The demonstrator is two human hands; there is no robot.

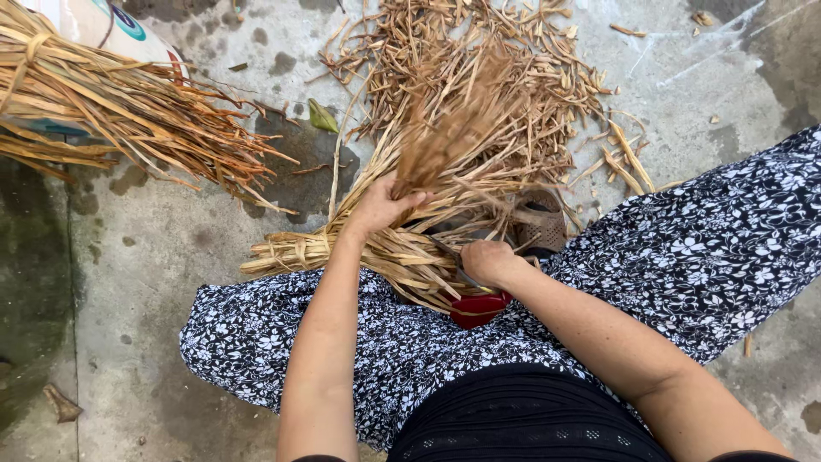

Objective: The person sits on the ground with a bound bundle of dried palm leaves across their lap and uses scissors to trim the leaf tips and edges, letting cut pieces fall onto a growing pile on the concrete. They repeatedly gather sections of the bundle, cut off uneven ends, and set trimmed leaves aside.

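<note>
Fingers of the left hand (380, 205) curl around a blurred tuft of dry brown leaf strips (445, 128), lifting it above the tied bundle of dried strips (385, 248) that lies across the lap; the right hand (487, 261) is clenched low against that bundle's near side, on what looks like a thin blade, though the pictures do not show it clearly; a red object (479, 310) sits just under this fist; beyond, a heap of cut scraps (479, 60) spreads over the concrete floor (137, 257); another bundle (111, 111) rests on a sack (111, 26) at the floor's far left corner.
</note>
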